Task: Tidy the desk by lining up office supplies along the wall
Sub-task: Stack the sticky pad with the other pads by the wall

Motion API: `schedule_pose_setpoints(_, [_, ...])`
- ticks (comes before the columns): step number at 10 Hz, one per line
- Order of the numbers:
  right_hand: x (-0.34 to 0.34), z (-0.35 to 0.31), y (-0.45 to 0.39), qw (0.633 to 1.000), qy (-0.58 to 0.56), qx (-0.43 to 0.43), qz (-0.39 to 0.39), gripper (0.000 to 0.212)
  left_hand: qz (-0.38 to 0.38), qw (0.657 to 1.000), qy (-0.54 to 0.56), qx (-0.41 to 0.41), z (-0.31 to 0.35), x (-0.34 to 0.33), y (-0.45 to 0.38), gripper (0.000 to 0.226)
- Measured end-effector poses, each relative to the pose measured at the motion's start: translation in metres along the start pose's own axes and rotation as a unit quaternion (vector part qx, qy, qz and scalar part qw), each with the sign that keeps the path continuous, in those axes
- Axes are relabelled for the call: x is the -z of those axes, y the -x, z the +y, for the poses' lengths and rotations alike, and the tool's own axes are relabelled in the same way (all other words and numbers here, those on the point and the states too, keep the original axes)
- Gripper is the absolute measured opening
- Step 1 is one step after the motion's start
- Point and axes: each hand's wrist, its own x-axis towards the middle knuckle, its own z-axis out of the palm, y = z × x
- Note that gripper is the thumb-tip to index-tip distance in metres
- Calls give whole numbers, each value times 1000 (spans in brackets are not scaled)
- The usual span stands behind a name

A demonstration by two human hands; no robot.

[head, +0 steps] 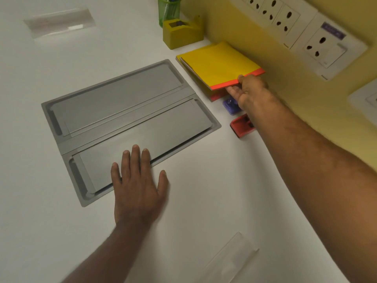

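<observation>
Nearest me: my left hand (pixel 135 180), flat and spread, fingers straight, palm on the white desk top (pixel 204 201) with the fingertips lying over the edge of the grey rectangular metal cable hatch with two flaps (pixel 126 127); it holds nothing and serves as a brace. Next, close under the yellow wall (pixel 306 94): a small red plastic stapler-like block (pixel 242 127) and, just beyond it, a small purple plastic block (pixel 230 107), both partly hidden by my right forearm, so I cannot tell exactly what they are. Then my right hand (pixel 250 92), pinching the near corner of the yellow paper pad with an orange spine edge (pixel 218 64), thumb on top, fingers curled beneath. The pad's top portion is lifted and apart from the lower sheets, while its far side lies against the wall. I judge it light, soft and floppy; a corner pinch lets the sheets fan and sag, so the bound orange edge, gripped through the full stack, is the better hold, or a flat push along the desk. Farther: an olive-yellow plastic tape dispenser (pixel 181 33), standing by the wall. Farthest: a green translucent pen cup (pixel 168 9) holding pens, just behind the dispenser.
</observation>
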Motion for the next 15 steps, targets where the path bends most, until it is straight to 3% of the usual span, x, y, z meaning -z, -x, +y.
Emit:
schedule_pose_setpoints(3, [-17,-1,-17,999,-9,-35,5,39,-11,1000,-6,-2,-1,-1,0,74])
schedule_pose_setpoints(6, [-7,0,-26,986,168,6,-18,43,-11,1000,7,-2,-1,-1,-1,74])
schedule_pose_setpoints(7, [-4,0,-28,962,268,48,-14,59,-9,1000,8,-4,0,-1,-1,74])
schedule_pose_setpoints(8, [-1,3,-24,910,403,95,-20,66,-7,1000,7,-3,-1,-1,-1,73])
schedule_pose_setpoints(10, [1,19,-13,739,618,265,-30,48,-4,1000,5,-1,-1,-2,-1,73])
schedule_pose_setpoints(11, [1,23,-10,652,696,297,-57,49,-3,1000,0,-2,-2,-3,-1,73])
schedule_pose_setpoints(12, [0,28,-9,593,746,297,-71,57,-2,1000,2,-2,-1,-4,-1,73])
schedule_pose_setpoints(15, [-6,30,-13,622,708,321,-93,57,0,1000,-3,-2,-2,-6,-1,73])
